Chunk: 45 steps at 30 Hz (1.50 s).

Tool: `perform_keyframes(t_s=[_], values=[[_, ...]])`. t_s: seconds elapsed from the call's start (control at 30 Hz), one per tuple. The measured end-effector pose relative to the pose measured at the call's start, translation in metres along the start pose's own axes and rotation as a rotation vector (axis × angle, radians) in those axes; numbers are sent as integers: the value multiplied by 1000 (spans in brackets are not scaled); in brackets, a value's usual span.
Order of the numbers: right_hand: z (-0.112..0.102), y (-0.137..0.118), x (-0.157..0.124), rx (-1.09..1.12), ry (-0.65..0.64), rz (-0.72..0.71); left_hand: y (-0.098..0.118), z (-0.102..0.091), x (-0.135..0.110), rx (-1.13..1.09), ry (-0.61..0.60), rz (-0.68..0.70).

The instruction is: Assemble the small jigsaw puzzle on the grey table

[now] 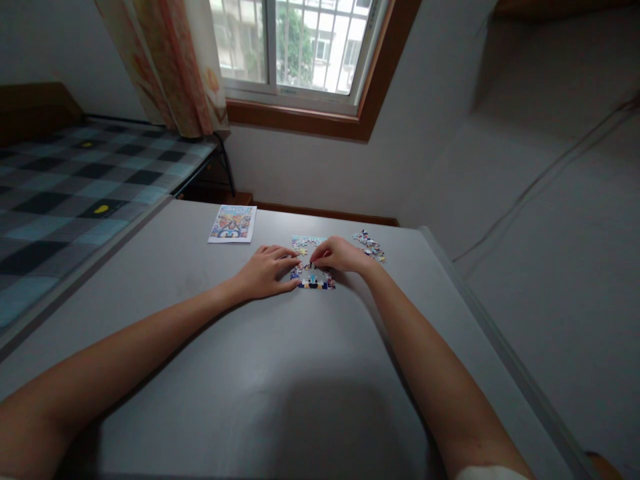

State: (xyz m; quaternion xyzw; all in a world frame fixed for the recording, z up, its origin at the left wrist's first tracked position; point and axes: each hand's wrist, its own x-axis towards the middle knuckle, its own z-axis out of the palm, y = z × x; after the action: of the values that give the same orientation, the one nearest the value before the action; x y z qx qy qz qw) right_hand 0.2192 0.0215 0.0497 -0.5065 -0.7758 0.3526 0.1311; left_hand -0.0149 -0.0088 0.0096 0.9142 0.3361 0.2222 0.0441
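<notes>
A partly joined jigsaw puzzle [314, 285] lies on the grey table, with bare tabletop showing through its middle. My left hand [267, 272] rests flat at its left side, fingers spread and fingertips touching the left edge pieces. Over the puzzle's right part, my right hand [340, 255] is pinched on a small dark puzzle piece [311, 265] near the centre gap. The hand hides some of the puzzle's right side. Beyond my right hand sits a heap of loose puzzle pieces [371, 245].
A printed picture sheet [233, 224] lies on the table [240, 373] at the far left. A bed with a checked cover [100, 180] stands left of the table. Past the far edge are a wall, a curtain [170, 67] and a barred window [300, 50].
</notes>
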Motion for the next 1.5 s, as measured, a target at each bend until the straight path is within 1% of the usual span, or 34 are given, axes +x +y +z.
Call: perform_keyframes(t_s=[0.17,0.33,0.57,0.87,1.1,1.33,1.5], values=[[-1,1,0,-22,10,-22,1,0,0,-11,6,8],[-5,-1,-4,22,10,-43,1,0,0,-15,2,6],[-8,0,-4,43,35,-14,-1,0,-1,-4,-2,7],[-9,-3,-5,13,64,14,-1,-1,-1,-14,-2,13],[-2,1,-1,-18,42,26,0,-1,0,-5,-14,-1],[5,2,2,-101,63,-50,1,-1,0,2,-25,-11],[7,2,3,-147,85,-61,0,-2,0,-22,-27,-19]])
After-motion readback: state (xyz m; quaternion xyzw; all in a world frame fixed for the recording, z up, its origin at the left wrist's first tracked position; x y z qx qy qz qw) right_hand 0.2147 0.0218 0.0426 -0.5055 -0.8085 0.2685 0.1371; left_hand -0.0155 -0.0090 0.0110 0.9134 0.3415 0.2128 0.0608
